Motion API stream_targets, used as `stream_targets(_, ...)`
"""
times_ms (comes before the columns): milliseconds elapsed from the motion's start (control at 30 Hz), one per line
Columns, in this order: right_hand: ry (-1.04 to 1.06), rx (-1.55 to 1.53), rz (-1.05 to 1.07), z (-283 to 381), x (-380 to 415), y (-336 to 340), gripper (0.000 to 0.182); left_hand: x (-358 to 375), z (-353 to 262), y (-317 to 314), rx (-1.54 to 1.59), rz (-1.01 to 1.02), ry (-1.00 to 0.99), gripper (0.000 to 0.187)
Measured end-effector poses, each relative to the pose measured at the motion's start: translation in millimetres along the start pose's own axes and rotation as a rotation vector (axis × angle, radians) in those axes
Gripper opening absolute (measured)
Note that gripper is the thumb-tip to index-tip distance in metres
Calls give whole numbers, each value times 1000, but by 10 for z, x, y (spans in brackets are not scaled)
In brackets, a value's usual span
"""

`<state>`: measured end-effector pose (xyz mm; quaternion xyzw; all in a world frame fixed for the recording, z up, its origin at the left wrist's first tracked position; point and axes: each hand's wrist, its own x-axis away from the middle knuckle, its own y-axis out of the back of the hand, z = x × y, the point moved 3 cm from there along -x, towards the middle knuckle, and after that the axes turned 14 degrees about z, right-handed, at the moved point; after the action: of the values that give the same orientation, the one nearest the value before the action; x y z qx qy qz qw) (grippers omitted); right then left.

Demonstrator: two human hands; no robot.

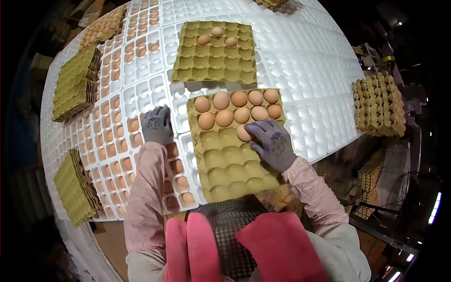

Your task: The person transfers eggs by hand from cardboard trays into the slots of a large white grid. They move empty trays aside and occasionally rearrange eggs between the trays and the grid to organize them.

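My right hand (275, 145), in a grey glove, closes its fingers on a brown egg (244, 133) at the third row of a yellow-green pulp egg tray (221, 162). The two far rows of that tray hold several brown eggs (224, 117); the nearer pockets are bare. To the left, my left hand (157, 125), gloved alike, reaches down with curled fingers over a pocket of a white egg tray (157, 89). Its fingertips are hidden, so what they hold does not show. Eggs (134, 124) sit in the white pockets beside it.
Beyond stands another pulp tray (211, 61) bearing 3 eggs. Stacked pulp trays (75, 84) and a leaning stack (77, 188) are at the left, with an egg-filled tray (102, 28) farther back. At the right edge stands a stack of trays with eggs (379, 103).
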<state>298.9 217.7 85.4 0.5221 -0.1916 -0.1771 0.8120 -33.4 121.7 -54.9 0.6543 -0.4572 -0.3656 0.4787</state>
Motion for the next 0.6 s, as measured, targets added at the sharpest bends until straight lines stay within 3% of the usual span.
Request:
stream_targets(67,67,-4,-37,-23,-35,25,56,-132,20,18,-67,113,86,22)
stream_targets(167,93,57,131,-81,-171,-141,59,-180,-26,91,-24,196,143,20)
stream_targets(233,158,-71,13,-192,-150,-129,60,-201,-89,218,118,270,185,22)
stream_targets(300,191,-293,-124,-288,-22,-51,56,-86,-566,599,306,79,24,32)
stream_targets(367,2,-938,-243,-506,218,35,47,16,-1113,818,482,112,-184,46)
stream_targets(400,-101,-1416,-236,-680,335,37,41,41,-1318,847,355,180,-202,48)
stream_targets(433,-62,-1639,-315,-816,350,63,35,55,-1455,860,229,244,-215,49)
stream_targets(500,-243,-1533,-102,-993,336,103,30,21,-1466,853,234,302,-112,46)
stream_targets(600,66,-340,-12,-577,118,202,32,38,-1398,796,304,293,-133,42)
